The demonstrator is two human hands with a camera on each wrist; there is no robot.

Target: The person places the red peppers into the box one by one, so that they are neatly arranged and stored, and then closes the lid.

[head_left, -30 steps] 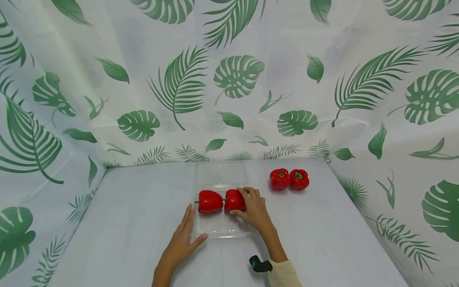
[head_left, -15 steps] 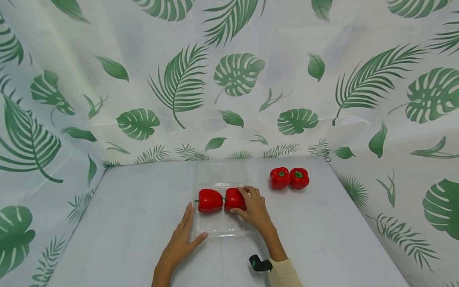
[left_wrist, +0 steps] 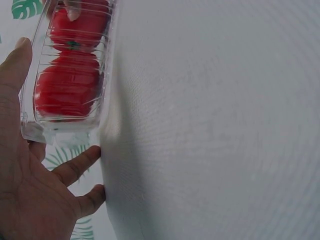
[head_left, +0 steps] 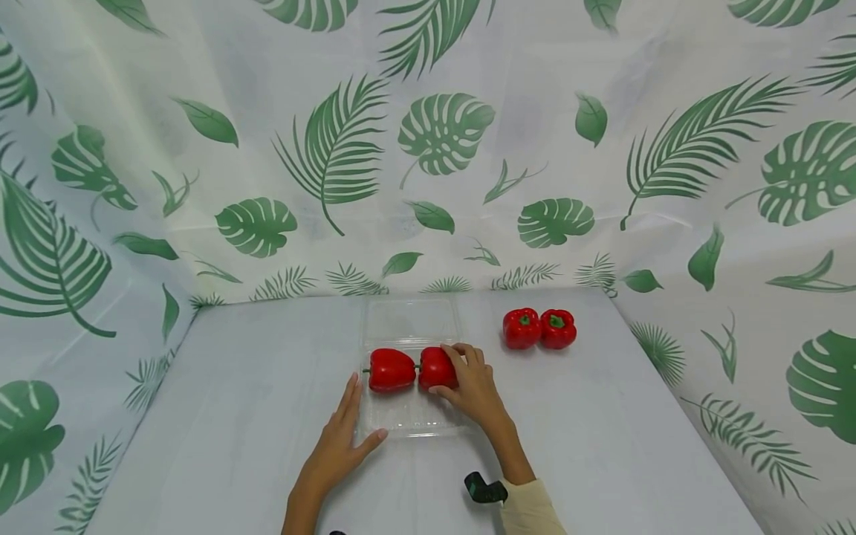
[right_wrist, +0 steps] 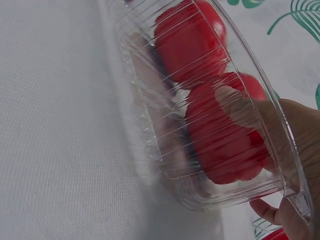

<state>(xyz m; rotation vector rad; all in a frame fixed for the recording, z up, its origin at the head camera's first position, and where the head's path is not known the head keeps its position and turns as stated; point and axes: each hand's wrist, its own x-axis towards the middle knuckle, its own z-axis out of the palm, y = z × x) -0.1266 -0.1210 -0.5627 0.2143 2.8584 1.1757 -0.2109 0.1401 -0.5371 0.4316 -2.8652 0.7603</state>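
Note:
A clear plastic clamshell box lies unfolded on the white table, its lid laid back on the far side. Two red bell peppers rest in the box in a row, on their sides. My right hand grips the right pepper, thumb on the near side and fingers over the far side. The left pepper has its stem toward the left wall. Along that wall my left hand lies with fingers straight and thumb spread at the near corner. In the left wrist view the box wall shows beside the thumb.
Two more red bell peppers, one touching the other, stand upright at the back right of the table. Leaf-printed white cloth hangs behind and at both sides. A black device sits by the right wrist.
The head view has tilted down a little, so everything sits slightly higher. Both hands and the peppers keep their places. A small dark thing now shows at the bottom edge.

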